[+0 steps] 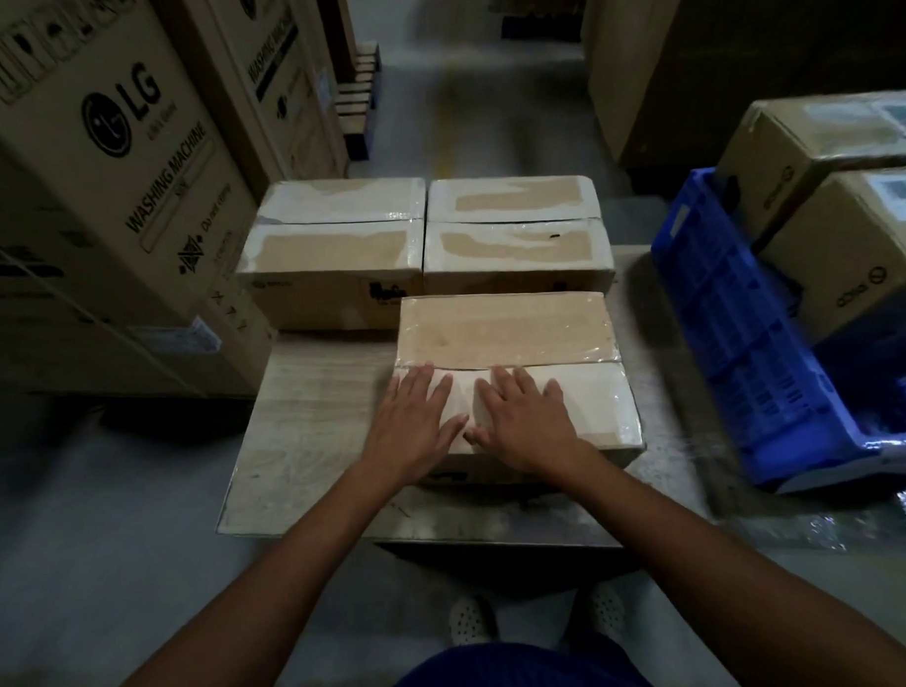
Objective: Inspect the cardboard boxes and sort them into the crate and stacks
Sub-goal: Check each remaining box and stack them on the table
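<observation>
On the counter (310,425), the left hand (417,421) and right hand (525,423) rest flat on the near cardboard box (507,331) — fingers (424,383) straight, slightly spread, gripping nothing. Press evenly beside the taped seam and feel for soft spots. The blue crate (723,334) sits tilted at the right.

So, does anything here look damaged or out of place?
Yes. The blue crate at the right is tilted, not level. The far left box and the far right box have patchy, peeled-looking tops.

Open tabletop (310,430) left; boxes (329,247) behind, crate (738,343) right.
</observation>
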`<state>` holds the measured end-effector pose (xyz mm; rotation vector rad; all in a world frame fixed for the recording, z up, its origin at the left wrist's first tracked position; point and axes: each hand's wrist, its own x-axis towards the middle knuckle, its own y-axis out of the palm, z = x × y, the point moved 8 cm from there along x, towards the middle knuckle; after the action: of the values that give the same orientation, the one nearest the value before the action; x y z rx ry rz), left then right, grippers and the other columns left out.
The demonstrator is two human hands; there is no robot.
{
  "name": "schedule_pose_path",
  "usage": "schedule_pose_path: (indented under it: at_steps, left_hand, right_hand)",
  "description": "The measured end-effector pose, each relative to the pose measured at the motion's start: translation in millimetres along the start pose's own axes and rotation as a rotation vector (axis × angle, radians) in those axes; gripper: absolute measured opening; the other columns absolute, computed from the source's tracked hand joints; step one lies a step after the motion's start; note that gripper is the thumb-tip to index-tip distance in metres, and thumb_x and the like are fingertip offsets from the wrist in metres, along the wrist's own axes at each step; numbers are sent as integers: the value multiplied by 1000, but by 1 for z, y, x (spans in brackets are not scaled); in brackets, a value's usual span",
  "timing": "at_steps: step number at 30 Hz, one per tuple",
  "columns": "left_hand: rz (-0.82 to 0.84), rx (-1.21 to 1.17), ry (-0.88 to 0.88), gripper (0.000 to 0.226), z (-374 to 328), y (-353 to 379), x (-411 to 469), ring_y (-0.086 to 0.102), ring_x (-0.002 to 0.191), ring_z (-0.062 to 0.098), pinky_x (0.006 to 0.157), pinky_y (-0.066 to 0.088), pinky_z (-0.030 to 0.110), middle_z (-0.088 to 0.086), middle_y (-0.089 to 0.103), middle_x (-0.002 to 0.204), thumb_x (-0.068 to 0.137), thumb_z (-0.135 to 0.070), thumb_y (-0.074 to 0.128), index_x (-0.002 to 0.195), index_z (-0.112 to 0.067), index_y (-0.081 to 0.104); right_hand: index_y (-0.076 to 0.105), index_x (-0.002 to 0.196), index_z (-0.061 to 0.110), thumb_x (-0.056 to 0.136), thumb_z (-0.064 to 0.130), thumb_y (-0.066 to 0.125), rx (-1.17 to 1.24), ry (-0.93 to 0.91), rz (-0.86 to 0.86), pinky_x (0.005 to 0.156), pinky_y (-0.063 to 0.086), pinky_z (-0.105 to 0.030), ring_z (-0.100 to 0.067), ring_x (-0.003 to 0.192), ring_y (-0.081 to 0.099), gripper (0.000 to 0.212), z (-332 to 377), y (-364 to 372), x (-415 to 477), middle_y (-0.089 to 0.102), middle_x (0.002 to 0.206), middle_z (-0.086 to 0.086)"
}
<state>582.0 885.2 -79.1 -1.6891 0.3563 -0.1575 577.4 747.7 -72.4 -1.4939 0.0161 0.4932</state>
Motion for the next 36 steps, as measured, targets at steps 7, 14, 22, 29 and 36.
schedule_pose_path:
  at_steps: [7,14,22,29,36]
  left_hand:
    - [-22,23,65,71,-1,-8,5,22,148,33,122,12,45,17,31,157,97,-63,25,150,-17,36]
    - [139,-38,39,95,15,-5,36,-21,151,26,124,-2,45,10,-19,165,89,-76,40,160,-28,-1]
    - [224,61,47,109,7,-21,61,4,151,37,122,16,51,17,2,165,78,-67,68,159,-25,7]
    - [413,-13,15,138,8,-17,90,-26,148,34,121,-5,56,8,-32,161,66,-58,84,157,-27,-14]
    - [411,-48,34,140,-5,-24,101,-20,150,33,121,1,57,7,-26,163,64,-58,85,158,-24,-13]
  right_hand:
    - [34,150,24,92,69,49,-13,-21,10,111,35,-56,-34,143,31,76,3,-24,8,30,159,-10]
    - [10,160,32,72,64,80,69,-31,170,118,18,-65,-40,154,-2,117,-2,-37,42,-5,170,-8]
    - [23,157,31,64,60,86,-92,-42,264,107,41,-53,-40,139,35,116,4,-44,64,28,159,-13]
    - [-5,161,34,65,37,93,-128,53,317,116,26,-66,-45,153,-3,137,-22,-49,76,-9,169,-9]
    - [4,162,30,61,48,93,-23,-19,258,119,26,-59,-43,151,10,136,-30,-55,77,6,168,-11]
